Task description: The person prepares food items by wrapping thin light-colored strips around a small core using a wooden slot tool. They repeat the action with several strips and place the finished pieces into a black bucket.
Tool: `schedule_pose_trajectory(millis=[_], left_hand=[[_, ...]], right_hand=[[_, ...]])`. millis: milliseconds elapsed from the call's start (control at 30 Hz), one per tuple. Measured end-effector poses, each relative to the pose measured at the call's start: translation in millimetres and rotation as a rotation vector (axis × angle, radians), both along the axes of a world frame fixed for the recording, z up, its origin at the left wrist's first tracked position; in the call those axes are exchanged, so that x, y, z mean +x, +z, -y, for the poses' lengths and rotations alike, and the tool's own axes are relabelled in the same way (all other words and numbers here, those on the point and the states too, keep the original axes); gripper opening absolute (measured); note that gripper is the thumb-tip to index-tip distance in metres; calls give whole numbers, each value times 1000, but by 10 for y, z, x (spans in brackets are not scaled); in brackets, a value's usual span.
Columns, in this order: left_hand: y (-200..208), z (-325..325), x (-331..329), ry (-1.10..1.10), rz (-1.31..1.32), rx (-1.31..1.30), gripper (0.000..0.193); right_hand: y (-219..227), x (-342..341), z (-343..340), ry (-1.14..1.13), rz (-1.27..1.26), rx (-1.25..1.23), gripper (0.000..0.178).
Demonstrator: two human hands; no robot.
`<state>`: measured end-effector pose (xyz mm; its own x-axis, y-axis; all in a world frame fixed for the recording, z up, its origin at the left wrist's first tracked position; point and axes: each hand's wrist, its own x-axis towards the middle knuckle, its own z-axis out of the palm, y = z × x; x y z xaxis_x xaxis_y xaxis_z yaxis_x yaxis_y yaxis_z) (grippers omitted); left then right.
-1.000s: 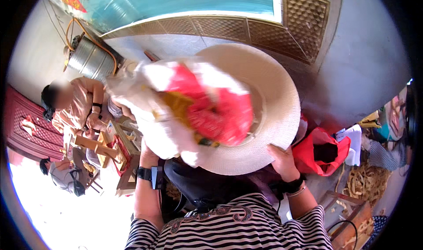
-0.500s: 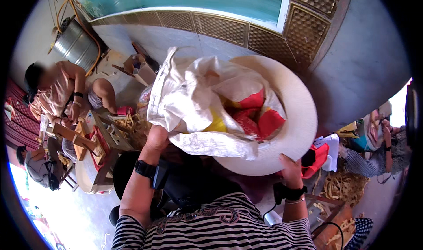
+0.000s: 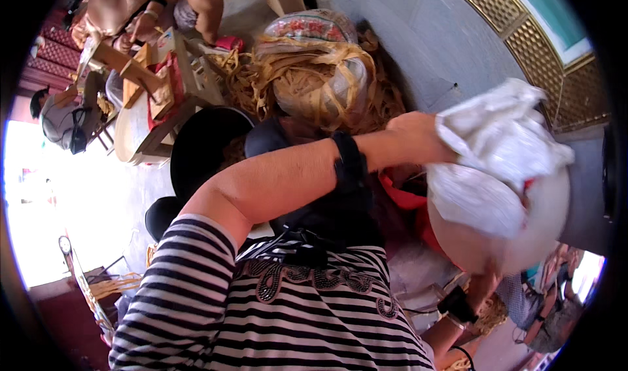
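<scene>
My left hand (image 3: 422, 139) clutches the white sack (image 3: 497, 132), out to my right; my right hand (image 3: 483, 284) grasps the pale hat (image 3: 548, 211) by its brim, blurred. Both held up together; neither set down yet, I judge.

I see the hat (image 3: 546, 230) at the right of the frame, with the sack (image 3: 500, 135) over its upper part. The left hand (image 3: 422, 137) is on the sack's left side, and the right hand (image 3: 484, 276) is at the hat's bottom edge. The heap of strips (image 3: 317, 86) sits top middle, left of the wall (image 3: 435, 50). The wooden table (image 3: 190, 86) stands upper left, by another person (image 3: 147, 21).
</scene>
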<state>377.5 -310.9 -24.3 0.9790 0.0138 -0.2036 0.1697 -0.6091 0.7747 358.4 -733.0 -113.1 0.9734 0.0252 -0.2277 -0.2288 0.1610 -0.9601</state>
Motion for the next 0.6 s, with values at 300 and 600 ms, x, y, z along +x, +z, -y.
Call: schedule_pose_trajectory(millis=[300, 600], left_hand=[[-954, -433, -211, 3, -369, 252, 45], [64, -1067, -948, 50, 110, 206, 27]], right_hand=[[-1043, -104, -767, -22, -254, -151, 51], [-1277, -102, -748, 81, -638, 396, 50]])
